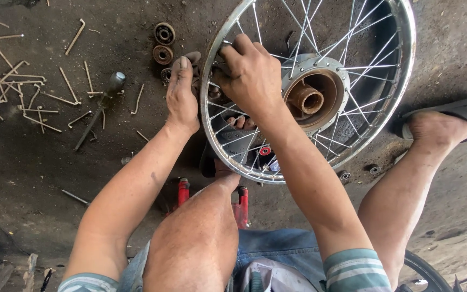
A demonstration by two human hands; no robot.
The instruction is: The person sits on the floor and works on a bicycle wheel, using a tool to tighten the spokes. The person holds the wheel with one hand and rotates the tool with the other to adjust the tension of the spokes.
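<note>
Loose bent metal spokes (17,86) lie scattered on the dirty floor (39,157) at the far left, with a screwdriver (101,108) and round bearings (164,43) nearer the hands. The left hand (182,94) rests flat against the outside of a chrome spoked wheel rim (212,124), fingers stretched out and loose, while the right hand (249,73) reaches inside the rim with its fingers curled around spokes beside the rusty hub (312,97). A red tool (241,208) is half hidden behind a knee, the wheel's top is cut off, and a sandalled foot (441,127) sits at the right.
</note>
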